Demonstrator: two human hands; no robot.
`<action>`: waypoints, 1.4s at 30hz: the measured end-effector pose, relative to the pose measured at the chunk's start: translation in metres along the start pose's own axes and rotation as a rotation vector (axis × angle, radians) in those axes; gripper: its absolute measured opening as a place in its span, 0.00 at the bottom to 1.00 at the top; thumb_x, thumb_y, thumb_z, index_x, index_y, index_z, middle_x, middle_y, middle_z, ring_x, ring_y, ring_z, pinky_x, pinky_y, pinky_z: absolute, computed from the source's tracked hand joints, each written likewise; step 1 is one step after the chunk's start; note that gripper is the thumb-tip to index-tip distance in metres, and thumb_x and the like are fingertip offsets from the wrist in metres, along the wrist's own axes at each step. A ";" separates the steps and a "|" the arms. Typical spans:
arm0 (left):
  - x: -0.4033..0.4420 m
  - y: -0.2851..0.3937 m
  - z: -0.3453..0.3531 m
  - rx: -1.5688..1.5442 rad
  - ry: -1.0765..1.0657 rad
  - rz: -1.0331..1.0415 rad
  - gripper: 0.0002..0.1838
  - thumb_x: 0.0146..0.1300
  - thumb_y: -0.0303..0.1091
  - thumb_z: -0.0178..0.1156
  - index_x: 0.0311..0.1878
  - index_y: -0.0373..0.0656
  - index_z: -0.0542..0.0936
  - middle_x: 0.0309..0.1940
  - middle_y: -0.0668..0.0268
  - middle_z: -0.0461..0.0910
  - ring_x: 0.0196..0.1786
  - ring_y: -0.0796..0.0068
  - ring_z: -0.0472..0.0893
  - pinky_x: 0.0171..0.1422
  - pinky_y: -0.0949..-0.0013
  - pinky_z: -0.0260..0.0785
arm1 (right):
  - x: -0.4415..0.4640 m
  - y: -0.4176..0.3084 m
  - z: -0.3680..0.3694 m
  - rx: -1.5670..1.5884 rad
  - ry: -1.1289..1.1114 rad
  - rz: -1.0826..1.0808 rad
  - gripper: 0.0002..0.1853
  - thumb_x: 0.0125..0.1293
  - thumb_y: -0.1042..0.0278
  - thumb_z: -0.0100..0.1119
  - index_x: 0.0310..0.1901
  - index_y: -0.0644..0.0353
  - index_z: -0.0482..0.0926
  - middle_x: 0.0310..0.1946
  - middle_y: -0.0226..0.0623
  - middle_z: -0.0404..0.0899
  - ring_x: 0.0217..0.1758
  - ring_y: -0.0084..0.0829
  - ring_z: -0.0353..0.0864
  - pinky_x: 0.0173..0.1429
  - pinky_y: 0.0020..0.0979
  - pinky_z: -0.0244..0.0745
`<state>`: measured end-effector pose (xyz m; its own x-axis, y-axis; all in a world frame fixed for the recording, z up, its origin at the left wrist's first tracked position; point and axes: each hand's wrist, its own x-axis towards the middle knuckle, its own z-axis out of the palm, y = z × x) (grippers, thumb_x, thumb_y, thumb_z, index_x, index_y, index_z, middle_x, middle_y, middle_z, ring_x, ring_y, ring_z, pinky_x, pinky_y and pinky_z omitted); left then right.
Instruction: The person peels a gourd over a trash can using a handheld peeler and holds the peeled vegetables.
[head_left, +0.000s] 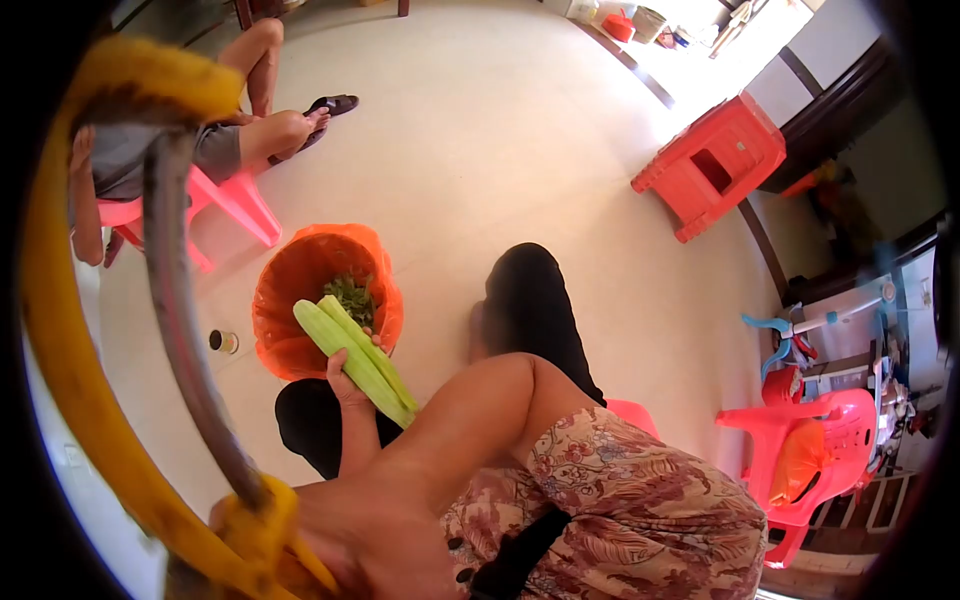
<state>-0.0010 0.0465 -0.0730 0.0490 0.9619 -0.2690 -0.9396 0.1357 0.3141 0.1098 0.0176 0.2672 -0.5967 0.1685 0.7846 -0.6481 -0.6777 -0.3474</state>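
My left hand (352,386) is wrapped round two long, pale green peeled gourds (362,360), held side by side and slanting over the near rim of an orange-lined bin (385,265). Leafy green scraps (350,298) lie inside the bin. Very close to the camera, my right hand (335,530) grips a yellow peeler (62,330) with a metal blade strip (185,290). The peeler looms large and blurred on the left, apart from the gourds. Part of my right hand's fingers is hidden behind its handle.
Another person (225,150) sits on a pink stool (235,205) at upper left. A small can (223,342) stands by the bin. A red stool (715,165) lies on its side at upper right; a pink chair (850,425) holding an orange bag (800,460) stands at right.
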 end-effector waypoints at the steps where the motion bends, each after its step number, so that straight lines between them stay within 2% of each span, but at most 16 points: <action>1: 0.003 0.002 -0.008 -0.001 -0.027 -0.017 0.28 0.50 0.36 0.56 0.56 0.34 0.68 0.46 0.54 0.74 0.47 0.57 0.75 0.54 0.52 0.70 | 0.000 0.000 0.000 0.012 -0.011 0.001 0.10 0.59 0.69 0.58 0.37 0.66 0.73 0.20 0.35 0.70 0.14 0.20 0.64 0.17 0.21 0.58; 6: 0.006 0.004 -0.017 -0.001 -0.100 -0.061 0.28 0.51 0.36 0.55 0.56 0.34 0.67 0.46 0.54 0.74 0.47 0.58 0.75 0.54 0.53 0.69 | -0.003 0.004 -0.002 0.038 -0.019 0.004 0.09 0.58 0.71 0.58 0.37 0.66 0.73 0.18 0.35 0.69 0.13 0.20 0.63 0.15 0.22 0.58; 12: 0.000 0.001 0.003 0.006 -0.050 0.013 0.28 0.51 0.36 0.55 0.56 0.35 0.67 0.47 0.54 0.74 0.48 0.58 0.75 0.53 0.54 0.69 | -0.004 0.005 -0.004 0.064 -0.023 0.016 0.08 0.56 0.73 0.59 0.36 0.66 0.72 0.16 0.34 0.68 0.11 0.20 0.62 0.14 0.22 0.56; 15: 0.004 0.003 -0.009 -0.040 -0.088 -0.065 0.28 0.51 0.36 0.56 0.57 0.36 0.68 0.46 0.54 0.74 0.47 0.57 0.75 0.53 0.54 0.70 | -0.005 0.004 -0.003 0.086 -0.030 0.032 0.08 0.55 0.75 0.59 0.36 0.66 0.72 0.15 0.34 0.68 0.10 0.20 0.61 0.13 0.23 0.56; 18: 0.002 0.002 -0.003 -0.021 -0.054 -0.013 0.28 0.51 0.35 0.56 0.57 0.38 0.68 0.46 0.53 0.75 0.47 0.57 0.76 0.51 0.54 0.71 | -0.005 0.004 -0.004 0.117 -0.029 0.048 0.08 0.55 0.76 0.60 0.35 0.66 0.72 0.14 0.34 0.67 0.09 0.20 0.60 0.12 0.23 0.55; 22: 0.002 0.000 -0.006 -0.019 -0.026 -0.001 0.28 0.50 0.36 0.57 0.55 0.36 0.69 0.44 0.54 0.76 0.45 0.57 0.77 0.49 0.54 0.72 | -0.006 0.002 -0.008 0.201 0.011 0.107 0.08 0.54 0.78 0.60 0.35 0.66 0.72 0.13 0.33 0.67 0.08 0.20 0.60 0.11 0.24 0.55; 25: -0.001 0.004 0.000 0.014 -0.051 -0.041 0.28 0.49 0.37 0.58 0.54 0.33 0.70 0.43 0.55 0.76 0.46 0.58 0.77 0.51 0.57 0.71 | -0.012 0.001 -0.016 0.312 0.186 0.181 0.09 0.52 0.79 0.60 0.35 0.65 0.72 0.12 0.32 0.66 0.08 0.19 0.59 0.11 0.24 0.55; 26: -0.004 0.000 0.011 -0.004 0.055 0.022 0.20 0.53 0.36 0.55 0.46 0.33 0.72 0.41 0.54 0.76 0.37 0.60 0.78 0.37 0.61 0.74 | -0.017 0.001 -0.020 0.355 0.270 0.198 0.09 0.51 0.79 0.59 0.35 0.65 0.72 0.12 0.32 0.66 0.08 0.19 0.59 0.11 0.24 0.55; 29: -0.020 0.001 0.034 0.005 0.083 0.012 0.23 0.53 0.37 0.55 0.49 0.32 0.71 0.41 0.53 0.77 0.40 0.61 0.79 0.43 0.61 0.74 | -0.040 0.010 -0.043 0.427 0.504 0.192 0.08 0.54 0.74 0.60 0.35 0.61 0.73 0.14 0.30 0.67 0.10 0.19 0.59 0.13 0.22 0.56; 33: -0.028 0.006 0.029 -0.008 0.153 0.022 0.25 0.53 0.38 0.54 0.52 0.31 0.71 0.41 0.52 0.77 0.42 0.60 0.79 0.47 0.61 0.73 | -0.083 0.007 -0.077 0.270 0.823 0.265 0.04 0.63 0.68 0.55 0.36 0.58 0.73 0.18 0.29 0.69 0.12 0.17 0.60 0.15 0.21 0.57; 35: -0.018 0.008 0.028 -0.015 0.180 0.016 0.27 0.53 0.38 0.53 0.53 0.30 0.70 0.42 0.52 0.78 0.42 0.59 0.79 0.49 0.61 0.73 | -0.110 -0.002 -0.091 0.148 0.936 0.262 0.04 0.67 0.70 0.49 0.40 0.57 0.73 0.19 0.29 0.68 0.13 0.19 0.61 0.17 0.21 0.59; 37: -0.008 0.007 0.022 -0.028 0.132 0.038 0.28 0.53 0.39 0.53 0.55 0.30 0.70 0.42 0.51 0.78 0.43 0.59 0.79 0.51 0.62 0.73 | -0.139 -0.019 -0.101 0.068 1.112 0.316 0.04 0.66 0.70 0.50 0.40 0.57 0.73 0.20 0.30 0.68 0.14 0.19 0.62 0.17 0.22 0.59; 39: -0.001 0.003 0.008 -0.020 0.019 0.096 0.28 0.51 0.39 0.54 0.54 0.31 0.71 0.41 0.51 0.78 0.42 0.59 0.79 0.47 0.62 0.74 | -0.166 -0.031 -0.107 -0.217 1.361 0.395 0.04 0.65 0.71 0.51 0.39 0.59 0.73 0.20 0.31 0.68 0.14 0.20 0.62 0.18 0.23 0.60; 42: -0.002 0.003 0.008 -0.050 0.003 0.050 0.32 0.49 0.39 0.57 0.58 0.34 0.68 0.47 0.52 0.75 0.45 0.57 0.78 0.44 0.58 0.77 | -0.223 -0.038 -0.128 -0.253 1.549 0.347 0.06 0.63 0.71 0.54 0.40 0.61 0.72 0.20 0.32 0.69 0.15 0.21 0.63 0.19 0.24 0.61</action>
<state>-0.0015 0.0468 -0.0636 0.0001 0.9664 -0.2570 -0.9567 0.0748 0.2812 0.2070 0.0974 0.0391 -0.5039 0.6726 -0.5419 -0.3498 -0.7325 -0.5840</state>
